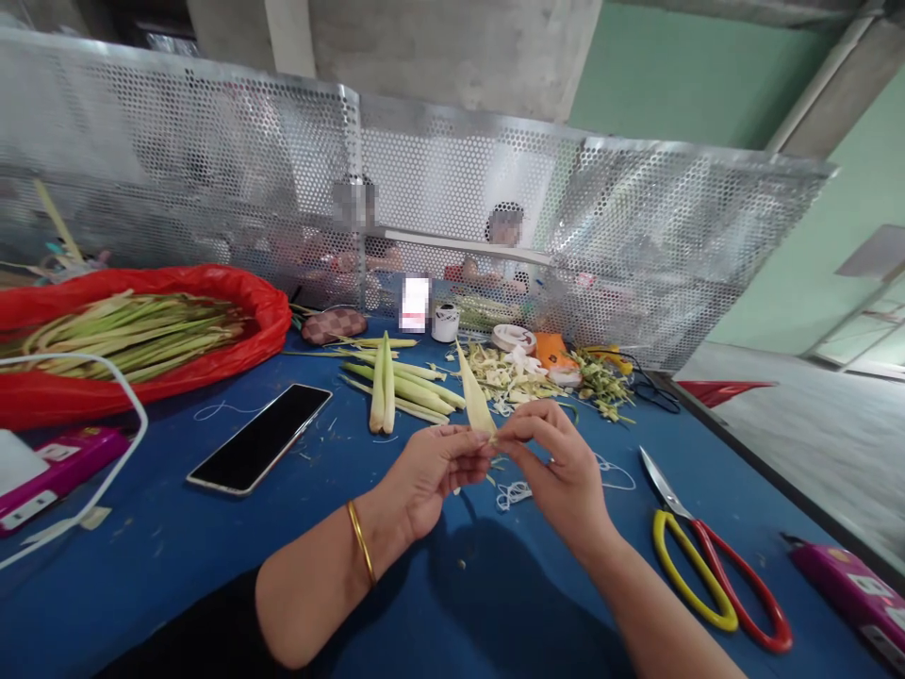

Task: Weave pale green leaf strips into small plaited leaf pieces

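Between the thumb and fingers of my left hand stands a pale yellow-green leaf, its pointed tip up and leaning a little left. My right hand pinches at the leaf's lower end, fingertips touching those of the left. Just beyond my hands lies a small pile of green leaf pieces, two of them set upright side by side. A loose tangle of white thread rests on the blue table below my right hand. Scissors with one yellow and one red handle lie to the right.
On the left are a red plastic bag of long green leaves, a black phone and a purple power strip. Pale scraps lie behind my hands. Another purple strip is at right. People sit beyond the perforated metal screen.
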Tool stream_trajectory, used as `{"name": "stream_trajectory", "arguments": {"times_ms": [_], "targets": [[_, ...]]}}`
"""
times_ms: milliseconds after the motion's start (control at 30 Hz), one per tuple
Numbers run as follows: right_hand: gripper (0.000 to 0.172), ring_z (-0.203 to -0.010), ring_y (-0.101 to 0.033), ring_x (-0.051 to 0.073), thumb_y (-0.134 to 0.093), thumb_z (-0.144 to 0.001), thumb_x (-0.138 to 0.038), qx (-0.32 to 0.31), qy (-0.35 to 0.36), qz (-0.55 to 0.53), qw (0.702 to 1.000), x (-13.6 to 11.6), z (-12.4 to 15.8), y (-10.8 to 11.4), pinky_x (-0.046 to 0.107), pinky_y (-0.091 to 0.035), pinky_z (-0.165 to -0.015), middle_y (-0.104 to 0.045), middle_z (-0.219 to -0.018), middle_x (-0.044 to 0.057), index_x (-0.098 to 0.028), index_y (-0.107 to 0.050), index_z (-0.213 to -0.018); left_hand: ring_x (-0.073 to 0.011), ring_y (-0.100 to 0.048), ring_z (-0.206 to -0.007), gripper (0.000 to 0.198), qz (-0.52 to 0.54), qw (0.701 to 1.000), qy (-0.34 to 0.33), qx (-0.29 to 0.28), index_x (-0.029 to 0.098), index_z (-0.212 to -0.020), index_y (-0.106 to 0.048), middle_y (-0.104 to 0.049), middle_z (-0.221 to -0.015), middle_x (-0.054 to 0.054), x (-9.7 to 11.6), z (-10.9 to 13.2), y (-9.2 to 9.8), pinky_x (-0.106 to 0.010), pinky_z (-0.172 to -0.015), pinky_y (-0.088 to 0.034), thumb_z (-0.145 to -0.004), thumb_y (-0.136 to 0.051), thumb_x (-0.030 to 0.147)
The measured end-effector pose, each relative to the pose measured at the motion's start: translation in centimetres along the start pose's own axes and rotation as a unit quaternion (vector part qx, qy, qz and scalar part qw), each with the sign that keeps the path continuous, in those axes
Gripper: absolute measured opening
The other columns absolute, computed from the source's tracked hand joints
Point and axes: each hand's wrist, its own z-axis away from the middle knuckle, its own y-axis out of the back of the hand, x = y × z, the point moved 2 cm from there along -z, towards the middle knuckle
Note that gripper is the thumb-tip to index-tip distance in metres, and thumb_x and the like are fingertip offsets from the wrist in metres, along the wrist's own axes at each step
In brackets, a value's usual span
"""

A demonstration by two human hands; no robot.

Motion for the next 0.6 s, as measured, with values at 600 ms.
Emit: {"name": "stream_trajectory", "arguments": {"times_ms": [600], "targets": [[0.014, -0.078, -0.059, 0.016, -0.055, -0.086, -0.013, -0.018, -0.039, 0.044, 0.998, 0.48, 0.09, -0.31, 0.027, -0.045, -0.072, -0.059, -0.083, 0.001, -0.021, -0.059, -0.076, -0.0099, -0.059, -0.055, 0.011, -0.083, 0.993, -0.081, -0.004, 0.011, -0.066, -0.068, -0.068, -0.062, -0.004, 0.11, 0.17, -0.31, -0.020, -0.057, -0.048, -0.070, -0.072, 0.021]]}}
